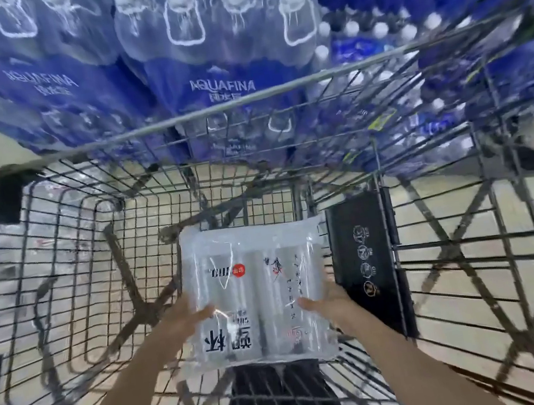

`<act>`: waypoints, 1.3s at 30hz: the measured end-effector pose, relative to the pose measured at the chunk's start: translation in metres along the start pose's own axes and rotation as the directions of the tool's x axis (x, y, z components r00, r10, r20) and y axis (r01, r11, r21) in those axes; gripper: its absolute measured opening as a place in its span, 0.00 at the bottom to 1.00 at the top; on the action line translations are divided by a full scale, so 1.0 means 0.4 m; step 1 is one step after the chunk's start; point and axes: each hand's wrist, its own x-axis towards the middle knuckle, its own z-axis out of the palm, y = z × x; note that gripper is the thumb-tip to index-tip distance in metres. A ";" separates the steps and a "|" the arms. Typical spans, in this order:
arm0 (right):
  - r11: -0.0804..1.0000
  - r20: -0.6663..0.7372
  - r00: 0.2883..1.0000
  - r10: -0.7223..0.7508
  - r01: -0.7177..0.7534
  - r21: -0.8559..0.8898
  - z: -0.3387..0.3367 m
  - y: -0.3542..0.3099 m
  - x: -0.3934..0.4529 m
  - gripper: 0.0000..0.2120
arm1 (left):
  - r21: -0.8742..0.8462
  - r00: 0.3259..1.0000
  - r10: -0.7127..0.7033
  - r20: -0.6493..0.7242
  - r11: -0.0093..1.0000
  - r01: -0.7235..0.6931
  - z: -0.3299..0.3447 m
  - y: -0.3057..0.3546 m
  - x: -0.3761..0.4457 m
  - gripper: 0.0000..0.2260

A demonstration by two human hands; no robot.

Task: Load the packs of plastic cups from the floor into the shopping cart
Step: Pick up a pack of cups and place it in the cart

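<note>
Head view looks down into the cart (70, 266) from its handle end. Both hands grip one pack (255, 294) of clear cups: the left hand (185, 315) has its fingers (202, 312) closed round the pack's left edge, and the right hand (328, 297) has its fingers (308, 302) closed round the right edge. The pack hangs over the basket, flat and face up, near the handle end; it seems not yet set down.

As I judge it, the task is at an early stage: beyond and to either side of the fingers the wire floor shows bare, with no other pack in the basket. Whether more packs wait on the floor cannot be told; a blurred clear bundle shows through the mesh far left of the left hand, too smeared to name.

Just right of the right hand stands a black flap (366, 263), upright against the wire. It could catch the pack's right edge on the way down. Ahead, past the cart's far rim, stacked water cases (220, 84) crowd close, but they are outside the basket and do not block the drop.
</note>
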 end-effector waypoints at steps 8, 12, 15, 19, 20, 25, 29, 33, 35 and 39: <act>0.997 -0.091 0.994 0.057 -0.062 -0.051 0.044 0.034 0.100 0.32 | -0.107 0.995 -0.094 -0.016 0.990 0.092 0.030 -0.075 0.150 0.44; 0.994 -0.146 0.987 0.071 -0.081 -0.068 0.066 0.051 0.138 0.23 | 0.010 0.989 -0.138 -0.059 0.990 0.139 0.065 -0.019 0.140 0.47; 0.992 -0.217 0.976 0.020 -0.046 -0.117 0.089 0.061 0.139 0.29 | 0.081 0.991 -0.100 -0.084 0.991 0.107 0.085 -0.015 0.140 0.41; 0.955 -0.296 0.953 -0.060 -0.031 -0.294 0.106 0.067 0.142 0.30 | -0.057 0.992 -0.093 -0.082 0.994 0.088 0.087 -0.024 0.135 0.41; 0.932 -0.315 0.947 -0.067 -0.053 -0.358 0.108 0.064 0.144 0.27 | -0.133 0.991 -0.096 -0.090 0.988 0.083 0.085 -0.029 0.129 0.42; 0.841 -0.354 0.932 -0.075 -0.132 -0.524 0.110 0.045 0.143 0.20 | -0.195 0.988 -0.124 -0.093 0.975 0.105 0.087 -0.124 0.193 0.55; 0.897 -0.351 0.936 -0.034 -0.126 -0.423 0.106 0.039 0.135 0.25 | -0.145 0.985 -0.135 -0.107 0.982 0.119 0.071 -0.057 0.154 0.47; 0.953 -0.378 0.923 0.075 -0.178 -0.244 0.108 0.022 0.060 0.18 | -0.083 0.984 -0.122 -0.127 0.990 0.112 0.039 -0.021 0.100 0.21; 0.960 -0.388 0.919 0.070 -0.167 -0.223 0.109 -0.004 -0.012 0.17 | 0.031 0.986 -0.073 -0.152 0.996 0.079 0.002 0.004 0.043 0.04; 0.922 -0.282 0.944 -0.169 0.050 -0.385 0.128 -0.117 -0.171 0.20 | 0.033 0.952 0.058 -0.302 0.998 -0.050 -0.107 0.095 -0.182 0.05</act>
